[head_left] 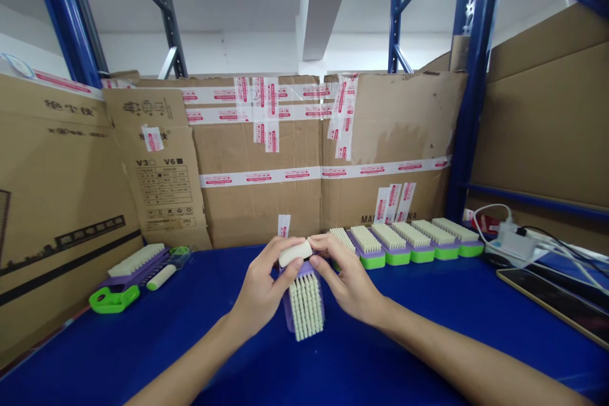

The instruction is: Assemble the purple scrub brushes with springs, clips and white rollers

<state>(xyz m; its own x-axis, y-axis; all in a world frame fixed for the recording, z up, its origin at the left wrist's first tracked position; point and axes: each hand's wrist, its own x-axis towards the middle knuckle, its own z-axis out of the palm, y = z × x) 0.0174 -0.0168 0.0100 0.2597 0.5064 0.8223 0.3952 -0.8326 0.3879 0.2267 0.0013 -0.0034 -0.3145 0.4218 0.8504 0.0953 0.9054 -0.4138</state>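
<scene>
In the middle of the head view, a scrub brush (307, 307) with a purple body and cream bristles is held with its bristles facing me. A white rounded piece (294, 254) sits across its far end. My left hand (264, 282) is closed, with thumb and fingers pinching this white piece. My right hand (349, 279) is closed too, gripping the brush's far end near a small dark gap beside the piece. The fingers hide how piece and brush meet.
Several green-and-purple brushes (413, 236) stand in a row at the back right. On the left lie another brush (137, 261), a green part (114, 299) and a white-and-green piece (162, 277). A phone (561, 304) and cables (571, 257) occupy the right. Cardboard walls (261, 203) enclose the blue table (204, 317).
</scene>
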